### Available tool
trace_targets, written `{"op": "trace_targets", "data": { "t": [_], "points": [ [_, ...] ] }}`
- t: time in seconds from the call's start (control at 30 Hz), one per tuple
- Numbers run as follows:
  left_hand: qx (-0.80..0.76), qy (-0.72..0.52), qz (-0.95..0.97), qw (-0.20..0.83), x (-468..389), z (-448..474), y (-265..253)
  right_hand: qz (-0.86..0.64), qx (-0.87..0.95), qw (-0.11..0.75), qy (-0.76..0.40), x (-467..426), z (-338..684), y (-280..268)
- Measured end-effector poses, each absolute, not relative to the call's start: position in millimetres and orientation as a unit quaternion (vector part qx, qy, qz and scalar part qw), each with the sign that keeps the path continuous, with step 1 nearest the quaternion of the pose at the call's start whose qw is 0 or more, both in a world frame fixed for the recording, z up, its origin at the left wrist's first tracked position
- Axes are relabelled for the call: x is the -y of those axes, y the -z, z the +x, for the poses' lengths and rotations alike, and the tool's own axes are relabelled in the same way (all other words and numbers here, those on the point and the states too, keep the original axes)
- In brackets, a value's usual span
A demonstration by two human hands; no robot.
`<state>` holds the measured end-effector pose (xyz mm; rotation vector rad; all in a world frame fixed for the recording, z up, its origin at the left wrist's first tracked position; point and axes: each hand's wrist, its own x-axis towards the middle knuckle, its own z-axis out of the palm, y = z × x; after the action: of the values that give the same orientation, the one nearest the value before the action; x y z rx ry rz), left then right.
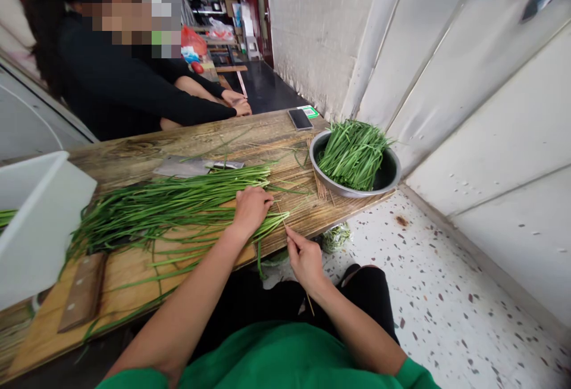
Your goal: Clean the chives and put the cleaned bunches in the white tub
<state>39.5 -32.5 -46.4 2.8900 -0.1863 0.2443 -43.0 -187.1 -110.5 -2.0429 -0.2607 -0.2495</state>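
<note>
Long garlic chives (178, 198) lie heaped across the wooden cutting board (178, 255), pale ends to the right. My left hand (252, 207) rests over the stalks with curled fingers, closed on a few chives whose pale ends stick out to its right. My right hand (307, 261) pinches a thin wooden skewer (311, 306). Its upper part passes by those pale ends; whether it pierces them is too small to tell. The skewer's lower end sticks out below my right hand.
A metal basin (352, 191) of chives stands right, with loose skewers (322, 185) beside it. A cleaver (182, 166), a wooden handle (82, 294), a phone (300, 119) and a white bin (44, 216) are around. Across the table sits a person in black (129, 80).
</note>
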Motion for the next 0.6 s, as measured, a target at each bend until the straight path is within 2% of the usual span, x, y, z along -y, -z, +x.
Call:
{"op": "trace_targets", "data": {
  "t": [0.6],
  "points": [
    [0.025, -0.040, 0.982, 0.185, 36.3, 37.0, 45.9, -0.851, 0.108, 0.504, 0.100, 190.0, -49.3, 107.7]
  ]
}}
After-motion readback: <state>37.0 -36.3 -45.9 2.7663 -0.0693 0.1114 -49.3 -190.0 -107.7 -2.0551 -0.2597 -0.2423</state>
